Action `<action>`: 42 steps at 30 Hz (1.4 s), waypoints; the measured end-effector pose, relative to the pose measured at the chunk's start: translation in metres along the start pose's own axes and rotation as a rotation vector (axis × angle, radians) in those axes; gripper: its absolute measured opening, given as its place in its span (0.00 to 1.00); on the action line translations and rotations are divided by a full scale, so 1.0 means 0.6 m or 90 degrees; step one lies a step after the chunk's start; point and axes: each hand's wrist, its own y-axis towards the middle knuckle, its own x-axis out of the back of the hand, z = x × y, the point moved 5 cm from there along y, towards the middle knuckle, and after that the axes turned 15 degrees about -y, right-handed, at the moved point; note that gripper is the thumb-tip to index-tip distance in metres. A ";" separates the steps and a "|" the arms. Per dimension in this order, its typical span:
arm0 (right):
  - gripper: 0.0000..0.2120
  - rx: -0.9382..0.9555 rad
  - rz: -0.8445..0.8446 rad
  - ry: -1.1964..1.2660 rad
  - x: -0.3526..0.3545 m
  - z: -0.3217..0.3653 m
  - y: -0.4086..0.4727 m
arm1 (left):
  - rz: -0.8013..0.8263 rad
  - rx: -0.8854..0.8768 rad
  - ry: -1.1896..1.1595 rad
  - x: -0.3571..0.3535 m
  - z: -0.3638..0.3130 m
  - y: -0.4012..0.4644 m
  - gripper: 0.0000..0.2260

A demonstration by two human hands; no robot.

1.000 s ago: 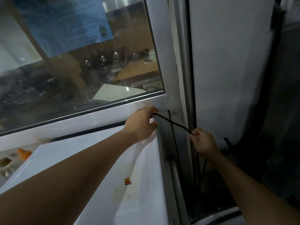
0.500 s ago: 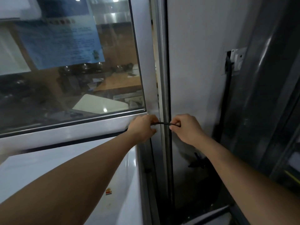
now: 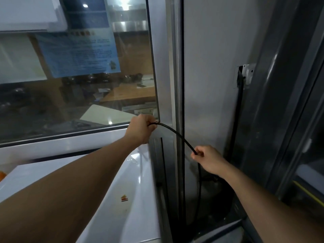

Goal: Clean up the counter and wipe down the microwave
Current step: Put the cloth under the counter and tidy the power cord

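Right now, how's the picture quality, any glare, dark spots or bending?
Head view: dim overall; the window glass carries bright ceiling-light reflections, the white appliance top shows glare, the right side falls into shadow, wide-angle bending curves the frame, and the cable stays fairly sharp.

Notice (image 3: 77, 55), upper left: we are finding its print too blurred to read | cord (image 3: 177, 135), centre: its ends are vanishing inside both fists | orange thing (image 3: 2, 175), left edge: being cut off, we cannot identify it | socket (image 3: 245, 74), right: we are seeing it blurred.
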 end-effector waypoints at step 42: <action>0.07 -0.055 -0.200 -0.061 0.259 0.169 -0.225 | 0.103 -0.184 -0.114 0.113 -0.205 -0.086 0.06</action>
